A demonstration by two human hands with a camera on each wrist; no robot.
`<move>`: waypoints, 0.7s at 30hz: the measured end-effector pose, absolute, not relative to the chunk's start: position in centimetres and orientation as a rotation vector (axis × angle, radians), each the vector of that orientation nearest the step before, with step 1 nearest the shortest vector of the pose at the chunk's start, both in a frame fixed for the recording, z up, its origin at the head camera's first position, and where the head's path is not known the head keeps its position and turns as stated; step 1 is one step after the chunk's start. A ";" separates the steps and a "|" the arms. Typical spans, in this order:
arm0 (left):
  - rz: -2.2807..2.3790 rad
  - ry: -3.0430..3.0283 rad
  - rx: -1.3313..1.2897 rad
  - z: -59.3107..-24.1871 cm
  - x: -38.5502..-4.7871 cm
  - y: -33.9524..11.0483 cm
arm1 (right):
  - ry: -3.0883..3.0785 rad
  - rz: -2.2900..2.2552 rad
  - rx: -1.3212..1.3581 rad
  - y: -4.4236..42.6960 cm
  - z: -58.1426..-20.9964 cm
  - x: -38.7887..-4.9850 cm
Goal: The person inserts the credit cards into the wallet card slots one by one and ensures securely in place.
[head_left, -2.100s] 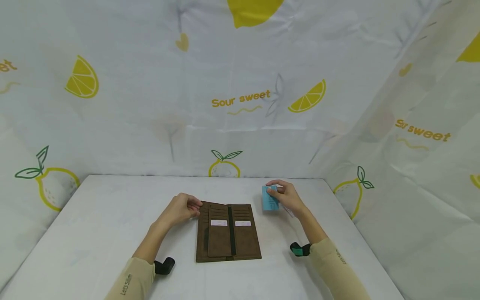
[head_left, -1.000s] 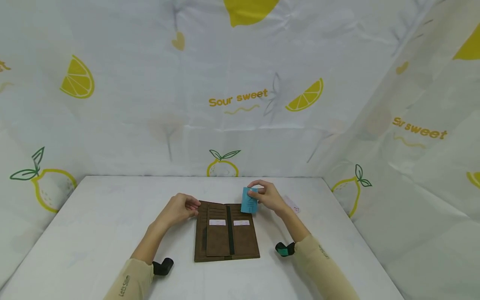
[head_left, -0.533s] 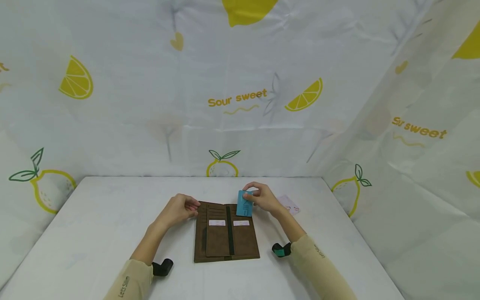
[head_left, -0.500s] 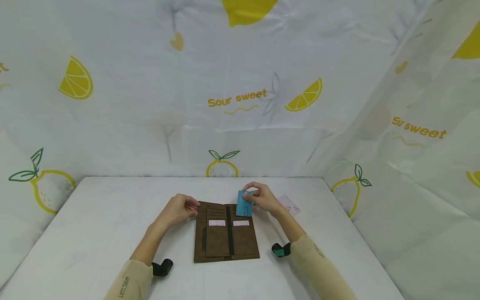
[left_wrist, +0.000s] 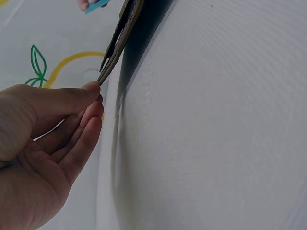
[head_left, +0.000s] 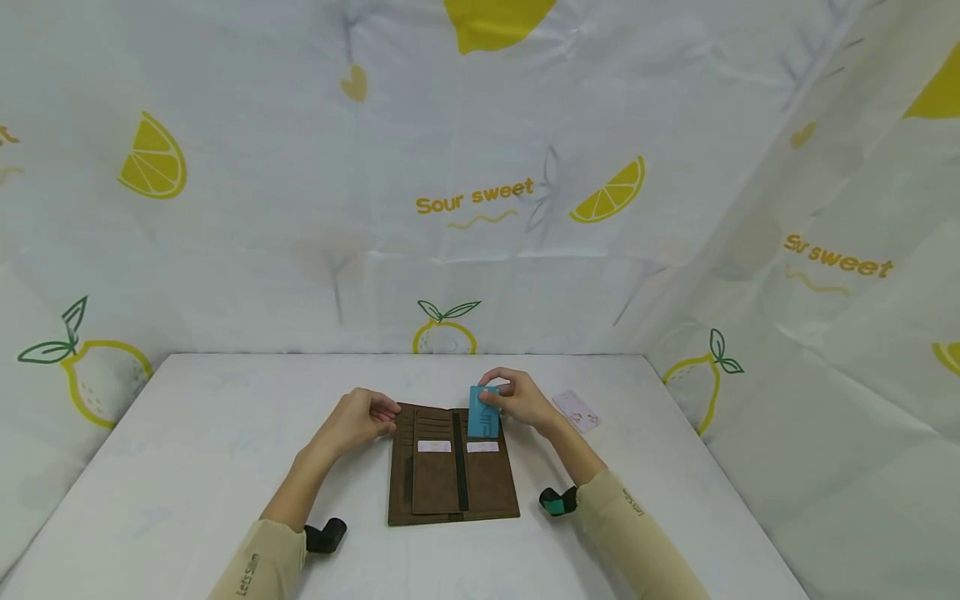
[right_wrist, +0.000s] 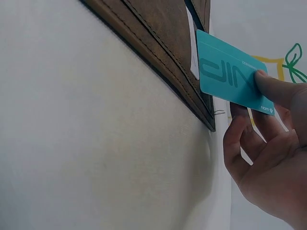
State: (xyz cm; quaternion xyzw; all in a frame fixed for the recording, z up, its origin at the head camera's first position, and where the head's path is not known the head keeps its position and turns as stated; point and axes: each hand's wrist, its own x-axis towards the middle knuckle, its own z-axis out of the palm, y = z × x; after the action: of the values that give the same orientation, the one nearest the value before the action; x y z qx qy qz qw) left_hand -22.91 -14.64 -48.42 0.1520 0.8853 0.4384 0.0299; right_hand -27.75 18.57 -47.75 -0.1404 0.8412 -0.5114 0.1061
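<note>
A brown wallet [head_left: 491, 492] lies opened out on the table, its card slots facing up, with a white card [head_left: 434, 447] showing in the left half and another white card [head_left: 482, 447] in the right. My left hand [head_left: 362, 419] pinches the wallet's far left corner between thumb and fingers, as the left wrist view shows. My right hand [head_left: 521, 398] holds a teal card [right_wrist: 225, 72] between thumb and fingers. That card stands over the upper slots of the wallet's right half; whether its lower edge is inside a slot I cannot tell.
A pale card with pink print [head_left: 577, 411] lies on the white table [head_left: 187, 467] right of the wallet. A white cloth [head_left: 285, 208] with lemon prints hangs behind the table and along its side. Black straps [head_left: 326, 535] stick out at both wrists.
My right hand has carried the teal card leftward and down from right of the wallet to over its right-hand slots. The pale pink-printed card has come fully into sight. My left hand keeps its place.
</note>
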 end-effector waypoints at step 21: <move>1.350 2.726 0.450 -48.2 -22.8 -14.6 | 2.419 -1.503 -0.431 18.1 -48.0 -27.6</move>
State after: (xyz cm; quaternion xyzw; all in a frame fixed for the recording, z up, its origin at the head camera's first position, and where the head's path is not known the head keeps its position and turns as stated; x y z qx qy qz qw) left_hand -22.81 -14.64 -48.24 0.1462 0.8860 0.4387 0.0331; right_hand -27.60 18.09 -47.99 -0.1484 0.8327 -0.5173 0.1301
